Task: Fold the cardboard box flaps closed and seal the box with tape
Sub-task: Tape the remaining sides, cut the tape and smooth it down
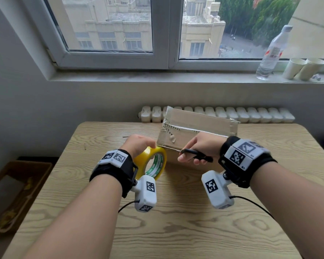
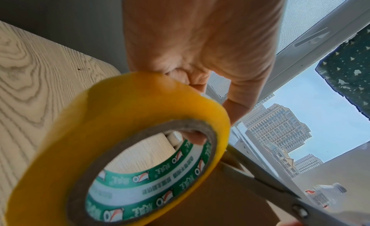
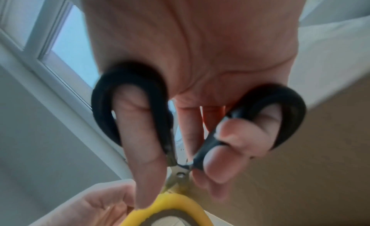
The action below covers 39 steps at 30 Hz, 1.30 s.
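Cardboard box [image 1: 196,128] sits on wooden bench [image 1: 176,221], far-centre, flaps shut w/ clear tape along top seam. Left hand [image 1: 138,144] grips yellow tape roll [image 1: 153,163] at box's near-left corner, roll upright, off the bench. Right hand [image 1: 200,148] holds black-handled scissors [image 1: 196,154], thumb + fingers thru loops, blades pointing left toward roll along box front edge. Water bottle [image 1: 271,55] & 2 paper cups [image 1: 303,69] on windowsill.

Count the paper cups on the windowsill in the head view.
2. Both paper cups stand at the sill's far right, side by side and touching: one nearer the plastic bottle, the other right of it. More could lie beyond the frame edge.
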{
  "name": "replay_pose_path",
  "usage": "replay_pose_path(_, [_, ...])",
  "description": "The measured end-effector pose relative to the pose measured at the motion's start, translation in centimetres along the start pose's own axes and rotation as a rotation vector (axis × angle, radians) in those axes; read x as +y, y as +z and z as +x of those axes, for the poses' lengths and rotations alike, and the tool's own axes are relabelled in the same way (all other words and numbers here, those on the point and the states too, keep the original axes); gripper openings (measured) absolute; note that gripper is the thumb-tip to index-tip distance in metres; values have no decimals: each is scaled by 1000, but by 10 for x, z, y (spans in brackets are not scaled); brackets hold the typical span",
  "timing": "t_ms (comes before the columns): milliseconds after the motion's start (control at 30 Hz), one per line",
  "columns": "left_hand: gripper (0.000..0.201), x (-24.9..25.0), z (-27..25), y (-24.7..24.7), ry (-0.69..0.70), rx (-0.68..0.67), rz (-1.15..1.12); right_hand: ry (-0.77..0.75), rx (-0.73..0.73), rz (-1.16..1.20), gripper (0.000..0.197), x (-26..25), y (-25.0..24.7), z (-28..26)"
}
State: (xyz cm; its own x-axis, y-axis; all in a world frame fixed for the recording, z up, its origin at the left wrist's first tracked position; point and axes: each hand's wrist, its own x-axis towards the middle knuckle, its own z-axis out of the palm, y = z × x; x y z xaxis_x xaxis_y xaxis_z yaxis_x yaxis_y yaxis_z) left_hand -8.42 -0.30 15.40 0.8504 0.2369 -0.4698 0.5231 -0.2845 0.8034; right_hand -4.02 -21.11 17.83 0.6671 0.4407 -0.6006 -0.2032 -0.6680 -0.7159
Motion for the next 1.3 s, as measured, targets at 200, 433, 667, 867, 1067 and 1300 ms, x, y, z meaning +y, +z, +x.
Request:
replay_pose_path(200, [28, -1, 1, 0, -15, -5, 11, -50, 21, -155, 27, -11, -1, 0])
replay_pose_path(433, [5, 0, -1, 0, -17, 19, 11, -82, 27, -163, 26, -12, 3, 2])
replay_pose_path(667, [61, -2, 13, -4, -58, 24, -46, -115, 52, -90, 23, -6, 1, 4])
replay_pose_path(867, [47, -11, 11, -22, -192, 77, -14, -84, -55, -55, 47, -9, 2, 3])
replay_pose_path(1067, [58, -35, 11, -33, -279, 89, 7, -118, -78, -19, 32, -10, 25, 13])
replay_pose_path(1300, [51, -64, 24, -63, -306, 210, 29, -39, 6, -88, 42, -13, 75, 53])
